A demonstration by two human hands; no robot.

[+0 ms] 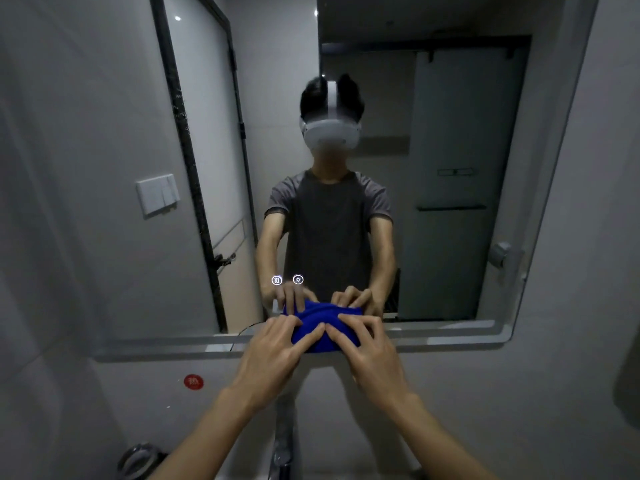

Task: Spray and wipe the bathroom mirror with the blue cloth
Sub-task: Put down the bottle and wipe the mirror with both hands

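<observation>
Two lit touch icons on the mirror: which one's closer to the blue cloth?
The right icon, with the sun-like symbol. It sits more nearly above the blue cloth; the other icon, showing wavy lines, lies further left.

bathroom | wall mirror (pixel 450 133) | faucet (pixel 282 441), blurred | probably home

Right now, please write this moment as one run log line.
stage: wiping | blue cloth: pressed at mirror bottom edge | left hand: on cloth | right hand: on cloth

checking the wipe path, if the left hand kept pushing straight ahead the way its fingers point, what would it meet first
The left hand already presses the blue cloth; straight on lies the mirror glass at its bottom edge, probably right behind the cloth.
</observation>
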